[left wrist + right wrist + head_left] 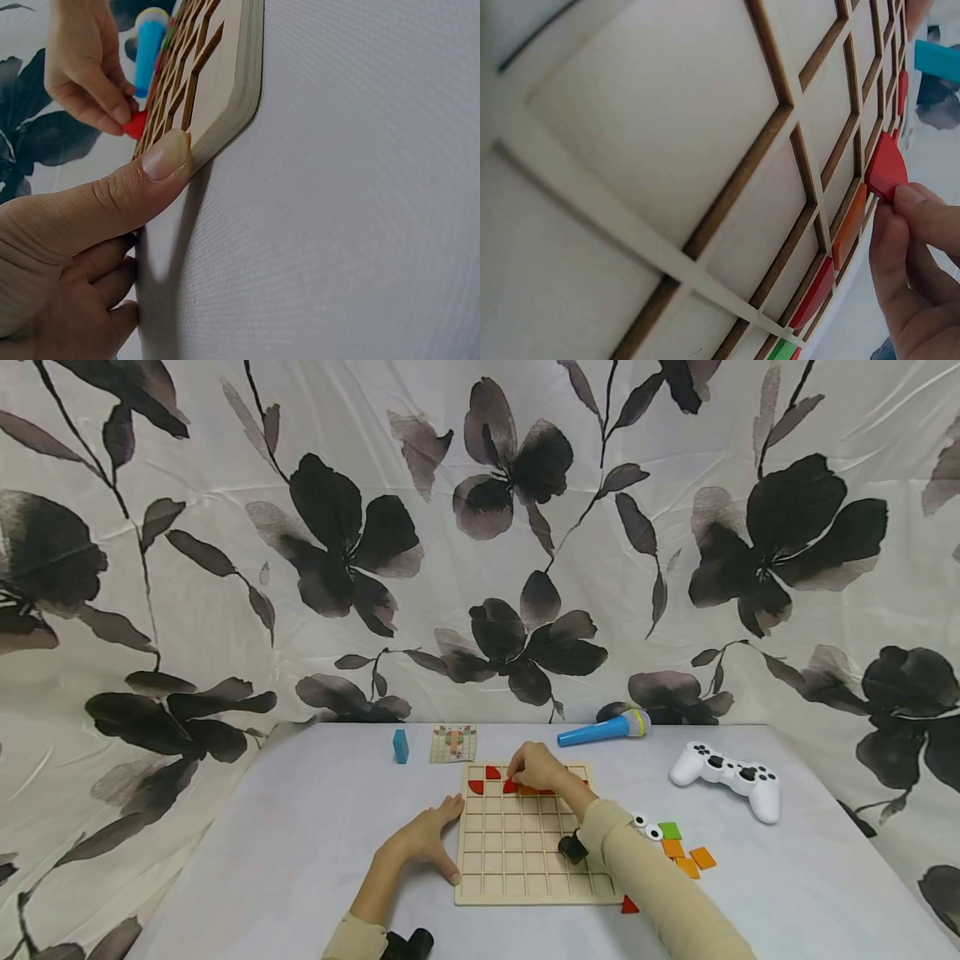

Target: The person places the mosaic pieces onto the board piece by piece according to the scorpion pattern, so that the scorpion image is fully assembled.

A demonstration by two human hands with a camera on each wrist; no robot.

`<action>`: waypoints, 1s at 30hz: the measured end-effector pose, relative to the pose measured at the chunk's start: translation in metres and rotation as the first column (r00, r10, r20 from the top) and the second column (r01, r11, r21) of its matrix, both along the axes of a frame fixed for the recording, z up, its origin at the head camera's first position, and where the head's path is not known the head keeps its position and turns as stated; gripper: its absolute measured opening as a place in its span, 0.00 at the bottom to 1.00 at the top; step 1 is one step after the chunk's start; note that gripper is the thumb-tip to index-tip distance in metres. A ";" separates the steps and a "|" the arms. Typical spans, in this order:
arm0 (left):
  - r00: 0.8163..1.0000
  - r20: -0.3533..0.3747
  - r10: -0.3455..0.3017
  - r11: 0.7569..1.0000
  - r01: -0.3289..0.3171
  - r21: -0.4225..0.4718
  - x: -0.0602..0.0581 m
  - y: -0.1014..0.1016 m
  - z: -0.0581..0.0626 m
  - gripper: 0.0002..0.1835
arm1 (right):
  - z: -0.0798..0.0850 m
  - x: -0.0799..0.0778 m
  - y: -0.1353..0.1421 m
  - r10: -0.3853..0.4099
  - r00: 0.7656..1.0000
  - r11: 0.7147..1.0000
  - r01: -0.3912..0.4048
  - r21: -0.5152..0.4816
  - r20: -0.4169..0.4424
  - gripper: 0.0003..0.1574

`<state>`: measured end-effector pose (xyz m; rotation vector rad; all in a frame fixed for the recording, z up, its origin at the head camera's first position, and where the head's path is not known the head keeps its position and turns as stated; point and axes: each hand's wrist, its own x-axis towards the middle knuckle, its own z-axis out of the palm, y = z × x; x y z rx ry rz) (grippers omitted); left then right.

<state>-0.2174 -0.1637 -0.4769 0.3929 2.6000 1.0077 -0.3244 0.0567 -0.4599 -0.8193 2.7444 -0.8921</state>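
While the right hand [538,766] pinches a red piece [887,166] between its thumb and finger, the left hand [431,837] is spread wide and grips nothing, with its thumb touching the edge of the wooden board [502,843]. The red piece is at the tip of the right hand, over the far part of the board, just left of an orange piece [528,792]. I can't tell if it is all the way down in its square.

Left of the right hand are two more red pieces [476,787] in the board. Past it, to the left, are a picture card [453,743] and a blue block [401,747]. Past it, to the right, is a toy microphone [604,727]. Well off to its right is a white game controller [725,779]. Closer to the person than the right hand, beside the sleeve [660,885], two eye pieces [647,827], a green square [670,831] and some orange squares [688,858] lie on the tabletop [315,827].
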 end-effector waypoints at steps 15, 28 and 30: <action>1.000 -0.001 0.001 1.000 -0.001 -0.009 -0.001 -0.001 -0.001 0.62 | 0.001 0.004 0.000 0.038 0.999 0.998 -0.038 0.043 0.003 0.04; 1.000 0.000 -0.006 1.000 0.006 -0.006 0.000 -0.001 0.001 0.62 | 0.001 0.006 -0.006 0.025 0.999 0.996 -0.028 0.088 0.031 0.03; 1.000 -0.001 -0.008 1.000 0.008 -0.006 0.001 -0.001 0.001 0.62 | 0.001 0.007 -0.006 0.022 0.999 0.996 -0.025 0.089 0.037 0.03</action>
